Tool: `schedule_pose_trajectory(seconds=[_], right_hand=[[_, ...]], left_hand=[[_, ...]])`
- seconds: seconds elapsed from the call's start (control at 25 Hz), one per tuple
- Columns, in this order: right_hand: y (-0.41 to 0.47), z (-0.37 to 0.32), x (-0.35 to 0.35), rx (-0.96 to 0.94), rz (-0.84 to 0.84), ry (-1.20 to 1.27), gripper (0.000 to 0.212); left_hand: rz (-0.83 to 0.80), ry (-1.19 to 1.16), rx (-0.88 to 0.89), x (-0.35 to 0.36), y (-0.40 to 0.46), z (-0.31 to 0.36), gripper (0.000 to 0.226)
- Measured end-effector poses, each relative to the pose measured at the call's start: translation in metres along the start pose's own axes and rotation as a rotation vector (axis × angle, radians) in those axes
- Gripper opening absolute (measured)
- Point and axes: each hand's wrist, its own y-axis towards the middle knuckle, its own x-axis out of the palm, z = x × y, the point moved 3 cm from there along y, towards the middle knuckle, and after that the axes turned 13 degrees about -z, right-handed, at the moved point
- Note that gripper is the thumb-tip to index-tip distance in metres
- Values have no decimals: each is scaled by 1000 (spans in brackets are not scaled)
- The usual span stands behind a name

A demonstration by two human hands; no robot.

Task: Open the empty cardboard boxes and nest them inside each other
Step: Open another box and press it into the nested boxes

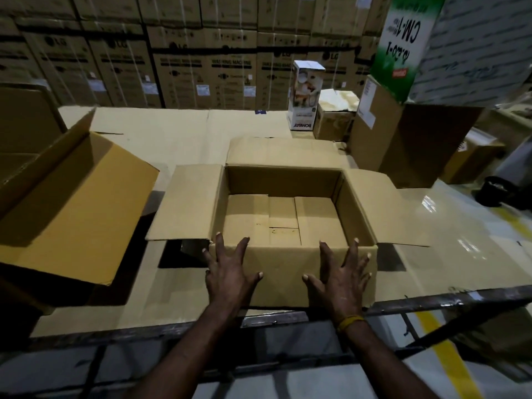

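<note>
1. The open box stood at the tabletop near edge, its four flaps spread and its inside empty.
2. The left hand and right hand were laid flat on the near flap, fingers splayed, nothing gripped; the box lay directly ahead, equally near both.
3. A larger open box lay tilted to the left; its interior was hidden.

Matt brown cardboard box; glossy floor.

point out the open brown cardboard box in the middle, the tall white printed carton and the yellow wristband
open brown cardboard box (283,279), head view, near wall
tall white printed carton (303,99), head view, front face
yellow wristband (350,322), head view, band's top
</note>
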Motion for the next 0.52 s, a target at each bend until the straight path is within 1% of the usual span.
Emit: schedule_pose_trajectory(seconds=[0.2,0.28,0.4,0.52], right_hand=[[6,37,-8,21,24,65,97],[9,48,-12,-9,33,103,98],[12,54,-18,-84,90,158,90],[19,58,-22,-111,89,169,86]], left_hand=[[44,12,-17,-1,-3,3,89],[77,9,-8,-1,-4,4,85],[134,-6,-3,1,-9,6,78],[155,-16,-25,2,-15,14,73]])
